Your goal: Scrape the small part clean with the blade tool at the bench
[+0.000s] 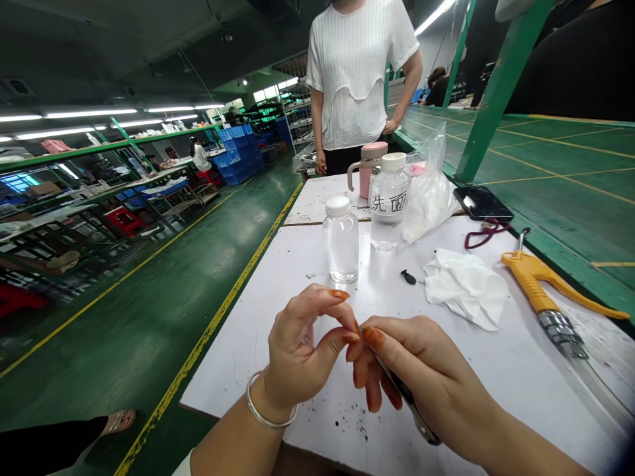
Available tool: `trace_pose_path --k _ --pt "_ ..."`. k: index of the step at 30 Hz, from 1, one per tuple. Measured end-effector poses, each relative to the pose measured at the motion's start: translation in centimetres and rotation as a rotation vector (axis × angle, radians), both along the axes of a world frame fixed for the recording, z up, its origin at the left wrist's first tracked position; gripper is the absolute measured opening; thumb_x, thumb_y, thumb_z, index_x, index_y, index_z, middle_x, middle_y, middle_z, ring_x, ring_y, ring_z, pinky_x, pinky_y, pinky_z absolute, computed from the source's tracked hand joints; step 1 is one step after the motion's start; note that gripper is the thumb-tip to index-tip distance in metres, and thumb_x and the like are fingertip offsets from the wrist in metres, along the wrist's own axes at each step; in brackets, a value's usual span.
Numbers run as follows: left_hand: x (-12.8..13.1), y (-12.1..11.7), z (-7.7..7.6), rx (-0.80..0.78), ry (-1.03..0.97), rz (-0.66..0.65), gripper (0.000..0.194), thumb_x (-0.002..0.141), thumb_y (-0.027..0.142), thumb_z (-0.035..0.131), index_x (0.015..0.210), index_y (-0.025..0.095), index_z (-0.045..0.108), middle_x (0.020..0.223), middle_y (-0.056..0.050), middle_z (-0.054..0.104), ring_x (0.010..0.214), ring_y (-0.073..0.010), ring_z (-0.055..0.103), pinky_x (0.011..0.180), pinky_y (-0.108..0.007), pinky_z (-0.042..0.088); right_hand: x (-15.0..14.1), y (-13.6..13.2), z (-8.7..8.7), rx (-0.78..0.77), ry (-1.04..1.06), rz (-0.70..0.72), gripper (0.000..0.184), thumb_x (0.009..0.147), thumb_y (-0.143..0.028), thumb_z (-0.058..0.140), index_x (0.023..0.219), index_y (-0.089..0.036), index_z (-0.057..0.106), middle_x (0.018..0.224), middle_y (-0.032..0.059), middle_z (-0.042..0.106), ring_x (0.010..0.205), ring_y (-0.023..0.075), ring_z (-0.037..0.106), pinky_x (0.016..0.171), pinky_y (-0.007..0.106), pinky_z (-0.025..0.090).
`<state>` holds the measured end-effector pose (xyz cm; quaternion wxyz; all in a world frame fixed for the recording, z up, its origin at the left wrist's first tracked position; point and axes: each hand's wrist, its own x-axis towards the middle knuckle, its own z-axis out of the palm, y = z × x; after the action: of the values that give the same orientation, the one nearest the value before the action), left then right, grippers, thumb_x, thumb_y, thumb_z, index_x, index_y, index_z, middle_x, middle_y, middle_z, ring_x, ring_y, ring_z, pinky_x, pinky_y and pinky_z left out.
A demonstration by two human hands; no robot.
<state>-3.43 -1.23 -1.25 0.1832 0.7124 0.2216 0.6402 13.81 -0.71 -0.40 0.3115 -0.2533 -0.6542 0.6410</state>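
My left hand (312,344), a bangle on its wrist, pinches thumb and fingertip together. Whatever sits in that pinch is too small and hidden to name. Against it, fingertips almost touching, my right hand (421,363) is closed around a slim dark, metal-edged tool (414,410) that looks like a utility knife. Its handle slants down under the palm; its tip is hidden by the fingers. Dark crumbs (342,423) are scattered on the white tabletop (248,330) below. A small black piece (408,277) lies beyond the hands, beside a crumpled white cloth (466,284).
Two clear bottles (341,241) (389,205) of liquid stand ahead, with a pink mug (367,168) and plastic bag (429,198) behind. At right lie a yellow air gun (538,284) with hose and a phone (483,201). A person in white (360,79) stands across the table.
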Motion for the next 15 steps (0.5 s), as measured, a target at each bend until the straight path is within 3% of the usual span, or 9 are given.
trace_pose_path --k 5,15 --pt "-0.35 0.03 -0.18 0.048 0.004 0.068 0.046 0.081 0.006 0.074 0.123 0.018 0.060 0.077 -0.001 0.072 0.076 -0.0156 0.063 0.078 -0.036 0.054 -0.12 0.05 0.09 0.031 -0.014 -0.015 0.048 0.104 -0.043 0.038 0.075 -0.015 0.066 0.062 0.0038 0.066 0.050 0.0105 0.059 0.047 0.019 0.045" --pt "-0.56 -0.20 -0.33 0.043 0.025 0.141 0.048 0.077 0.003 0.074 0.122 0.020 0.065 0.085 -0.003 0.075 0.084 -0.0181 0.067 0.076 -0.036 0.058 0.08 0.04 0.11 0.154 -0.050 -0.065 0.049 0.105 -0.041 0.036 0.076 -0.017 0.066 0.057 0.0008 0.064 0.050 0.0092 0.057 0.049 0.019 0.046"
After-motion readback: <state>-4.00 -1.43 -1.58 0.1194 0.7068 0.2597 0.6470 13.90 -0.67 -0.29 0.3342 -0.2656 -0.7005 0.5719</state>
